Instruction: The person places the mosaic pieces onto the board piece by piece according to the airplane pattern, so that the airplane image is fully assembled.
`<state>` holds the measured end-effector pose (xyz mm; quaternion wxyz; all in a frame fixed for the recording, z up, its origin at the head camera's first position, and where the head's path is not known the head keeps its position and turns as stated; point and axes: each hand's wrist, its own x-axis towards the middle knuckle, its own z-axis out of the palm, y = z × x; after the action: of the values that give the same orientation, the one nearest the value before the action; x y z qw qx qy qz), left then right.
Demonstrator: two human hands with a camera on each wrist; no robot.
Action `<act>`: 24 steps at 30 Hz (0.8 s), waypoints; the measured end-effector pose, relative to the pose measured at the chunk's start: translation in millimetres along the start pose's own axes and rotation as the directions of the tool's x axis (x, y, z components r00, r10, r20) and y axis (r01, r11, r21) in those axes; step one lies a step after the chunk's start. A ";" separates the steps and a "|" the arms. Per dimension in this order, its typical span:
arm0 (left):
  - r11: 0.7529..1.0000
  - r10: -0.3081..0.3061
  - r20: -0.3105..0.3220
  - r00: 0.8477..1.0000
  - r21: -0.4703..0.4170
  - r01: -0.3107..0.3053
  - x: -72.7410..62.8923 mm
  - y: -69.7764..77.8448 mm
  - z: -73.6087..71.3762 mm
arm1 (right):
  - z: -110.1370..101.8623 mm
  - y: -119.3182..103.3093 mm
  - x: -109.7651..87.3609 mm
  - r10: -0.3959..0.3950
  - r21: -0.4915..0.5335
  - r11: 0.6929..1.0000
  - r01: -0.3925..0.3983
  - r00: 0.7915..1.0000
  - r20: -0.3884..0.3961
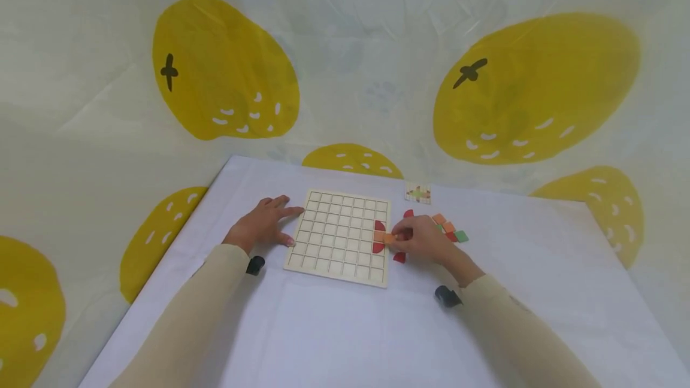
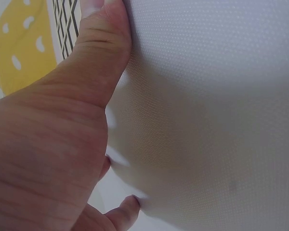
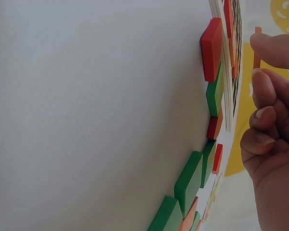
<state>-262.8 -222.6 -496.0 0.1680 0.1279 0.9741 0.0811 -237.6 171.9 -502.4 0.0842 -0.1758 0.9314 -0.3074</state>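
A pale wooden grid board point(image 1: 334, 238) lies flat on the white-covered table. My left hand point(image 1: 264, 221) is spread at its left edge, with the thumb and a fingertip right at the rim. Between thumb and finger, my right hand point(image 1: 423, 237) pinches an orange square tile point(image 1: 389, 238) over the board's right edge. In the right wrist view that tile point(image 3: 257, 57) shows edge-on, raised above the table. Near the board's right side sit two red curved pieces point(image 1: 379, 248) with an orange square point(image 1: 379, 236) between them.
Right of the board lie loose red, green point(image 1: 462, 236) and orange tiles point(image 1: 439, 218), some partly hidden behind my right hand. A small pattern card point(image 1: 418, 193) lies at the table's back edge. A curtain with yellow fruit prints point(image 1: 226, 70) hangs behind.
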 end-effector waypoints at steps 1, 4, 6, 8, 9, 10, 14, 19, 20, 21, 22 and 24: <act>1.000 -0.004 0.001 1.000 -0.001 0.004 0.1 -0.2 0.0 | 0.5 -0.1 0.7 -0.008 -0.001 1.000 0.008 1.000 -0.001; 1.000 -0.007 -0.003 1.000 -0.002 0.007 -0.1 -0.2 -0.3 | 1.2 -1.2 2.2 -0.027 -0.006 1.000 0.027 1.000 0.000; 1.000 -0.007 -0.003 1.000 0.002 0.007 0.1 -0.5 -0.4 | 1.8 -2.7 3.0 -0.024 -0.004 1.000 0.024 1.000 0.007; 1.000 -0.008 -0.001 1.000 0.008 0.008 0.6 -0.7 -0.2 | 2.5 -4.2 3.7 -0.019 -0.004 1.000 0.019 1.000 0.013; 1.000 -0.007 0.000 1.000 0.011 0.007 1.1 -0.8 -0.2 | 2.8 -4.9 4.0 -0.015 -0.004 1.000 0.015 1.000 0.015; 1.000 -0.008 0.001 1.000 0.015 0.008 1.5 -0.8 0.1 | 3.3 -5.2 4.7 -0.015 -0.009 1.000 0.015 1.000 0.016; 1.000 -0.009 0.006 1.000 0.018 0.009 2.7 -0.5 0.3 | 5.2 -7.1 6.8 0.000 -0.013 1.000 0.000 1.000 0.023; 1.000 -0.003 0.009 1.000 0.019 0.003 3.1 -1.2 0.4 | 7.0 -9.8 10.8 0.026 -0.003 1.000 -0.026 0.999 0.039; 1.000 -0.002 0.010 1.000 0.020 0.002 3.1 -1.7 0.4 | 7.4 -10.2 11.8 0.026 -0.004 1.000 -0.026 0.999 0.042; 1.000 -0.001 0.011 1.000 0.021 0.001 3.1 -2.2 0.5 | 7.8 -10.5 12.5 0.026 -0.008 1.000 -0.026 0.999 0.045; 1.000 0.001 0.011 1.000 0.020 -0.001 3.2 -2.6 0.4 | 8.2 -11.0 13.1 0.028 -0.010 1.000 -0.027 0.999 0.047; 1.000 0.002 0.011 1.000 0.020 -0.002 3.1 -3.3 0.1 | 9.0 -12.0 14.6 0.026 -0.017 1.000 -0.025 0.998 0.053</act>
<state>-266.3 -224.9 -497.7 0.1719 0.1309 0.9738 0.0706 -245.4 152.4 -503.0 0.1115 -0.1727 0.9334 -0.2940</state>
